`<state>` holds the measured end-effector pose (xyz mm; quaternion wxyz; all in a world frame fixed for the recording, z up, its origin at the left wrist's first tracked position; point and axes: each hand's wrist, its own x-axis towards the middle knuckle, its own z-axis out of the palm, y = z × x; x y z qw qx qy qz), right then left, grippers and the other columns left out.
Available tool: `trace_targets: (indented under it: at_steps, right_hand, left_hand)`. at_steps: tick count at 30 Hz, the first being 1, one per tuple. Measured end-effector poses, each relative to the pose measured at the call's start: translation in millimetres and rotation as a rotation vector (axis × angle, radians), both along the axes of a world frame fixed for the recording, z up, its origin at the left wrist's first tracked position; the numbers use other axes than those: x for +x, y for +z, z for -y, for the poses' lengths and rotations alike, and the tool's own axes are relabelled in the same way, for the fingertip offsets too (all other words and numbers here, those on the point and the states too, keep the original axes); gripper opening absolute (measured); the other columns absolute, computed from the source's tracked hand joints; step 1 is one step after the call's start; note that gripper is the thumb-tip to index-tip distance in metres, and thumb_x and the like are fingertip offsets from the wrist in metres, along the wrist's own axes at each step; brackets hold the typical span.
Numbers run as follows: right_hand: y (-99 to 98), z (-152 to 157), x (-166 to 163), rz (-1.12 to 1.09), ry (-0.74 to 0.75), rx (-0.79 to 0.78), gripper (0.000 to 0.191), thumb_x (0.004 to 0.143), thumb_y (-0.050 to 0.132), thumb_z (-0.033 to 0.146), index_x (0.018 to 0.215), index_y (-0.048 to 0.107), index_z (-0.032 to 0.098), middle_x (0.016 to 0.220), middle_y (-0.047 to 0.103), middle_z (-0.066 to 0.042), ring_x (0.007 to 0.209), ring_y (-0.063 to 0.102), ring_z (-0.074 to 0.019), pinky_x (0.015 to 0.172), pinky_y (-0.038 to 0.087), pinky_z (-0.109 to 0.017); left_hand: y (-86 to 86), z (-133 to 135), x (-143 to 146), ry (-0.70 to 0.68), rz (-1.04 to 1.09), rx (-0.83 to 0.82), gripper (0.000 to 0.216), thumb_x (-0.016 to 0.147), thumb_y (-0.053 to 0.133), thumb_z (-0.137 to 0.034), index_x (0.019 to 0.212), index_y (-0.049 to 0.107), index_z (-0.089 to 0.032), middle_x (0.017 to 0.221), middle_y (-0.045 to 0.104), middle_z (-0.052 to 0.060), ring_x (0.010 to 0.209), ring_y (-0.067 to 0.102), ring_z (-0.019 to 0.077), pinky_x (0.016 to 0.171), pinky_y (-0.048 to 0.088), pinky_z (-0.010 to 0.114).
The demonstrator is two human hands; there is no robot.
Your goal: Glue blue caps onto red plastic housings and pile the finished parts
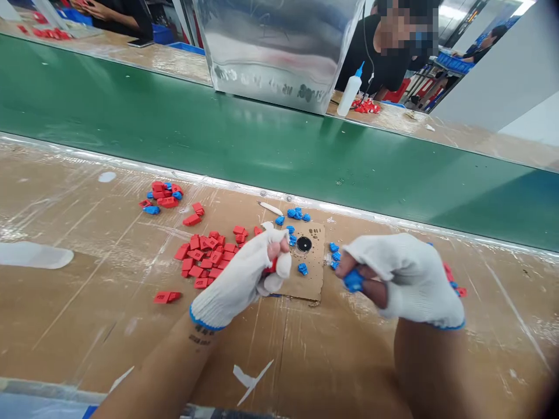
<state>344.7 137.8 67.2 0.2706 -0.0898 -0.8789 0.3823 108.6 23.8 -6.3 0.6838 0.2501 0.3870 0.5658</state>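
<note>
My left hand [251,265], in a white glove with bare fingertips, is closed around a small red plastic piece [271,266] that is mostly hidden by the fingers. Between the thumb and fingers of my right hand [395,279], gloved the same way, is a small blue plastic piece [353,281]. The hands are apart, on either side of a cardboard pad [312,285]. A round dish of black liquid [304,244] sits on the pad, with a few blue pieces near it. Left of my left hand lies a pile of red pieces [203,256].
A mixed red and blue heap [163,195] lies at the far left. More blue pieces [334,255] sit near my right hand. Beyond a green belt [174,139] stand a metal box [279,52], a white squeeze bottle [350,93] and people at the opposite bench.
</note>
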Motion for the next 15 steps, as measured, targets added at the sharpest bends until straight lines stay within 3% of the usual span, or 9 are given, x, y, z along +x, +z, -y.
trace_targets:
  at_steps: [4,7,10,15]
  right_hand:
    - [-12.9,15.5,-35.1,0.024,-0.117,0.299,0.021,0.090,0.060,0.006,0.081,0.059,0.024,0.079,0.069,-0.001,0.069,0.061,-0.0146,0.061,0.050,-0.028]
    - [-20.9,18.2,-48.0,0.086,-0.097,0.431,0.023,0.091,0.053,0.006,0.077,0.051,0.024,0.074,0.057,0.002,0.067,0.049,-0.0139,0.058,0.040,-0.028]
    - [-27.5,19.2,-54.4,0.045,-0.105,0.371,0.028,0.094,0.056,0.005,0.076,0.048,0.024,0.072,0.054,0.003,0.066,0.049,-0.0125,0.057,0.039,-0.026]
    - [-36.3,12.1,-54.7,-0.149,-0.072,0.224,0.027,0.096,0.067,0.006,0.082,0.055,0.025,0.080,0.068,0.001,0.076,0.066,-0.0139,0.068,0.055,-0.027]
  left_hand:
    - [-4.2,3.0,10.4,-0.142,-0.130,0.057,0.055,0.087,0.078,-0.071,0.098,0.058,-0.021,0.071,0.052,-0.005,0.054,0.037,0.0068,0.045,0.027,0.016]
    - [-1.9,2.0,10.9,-0.107,-0.304,0.095,0.047,0.088,0.080,-0.060,0.089,0.059,-0.019,0.065,0.048,-0.006,0.054,0.036,0.0066,0.047,0.030,0.018]
    - [3.5,1.9,9.7,-0.061,-0.418,0.096,0.030,0.091,0.078,-0.042,0.087,0.062,-0.017,0.064,0.049,-0.005,0.054,0.039,0.0066,0.049,0.032,0.018]
    - [2.5,1.9,11.0,-0.046,-0.357,0.108,0.021,0.089,0.075,-0.034,0.088,0.063,-0.016,0.064,0.048,-0.005,0.054,0.038,0.0067,0.048,0.030,0.018]
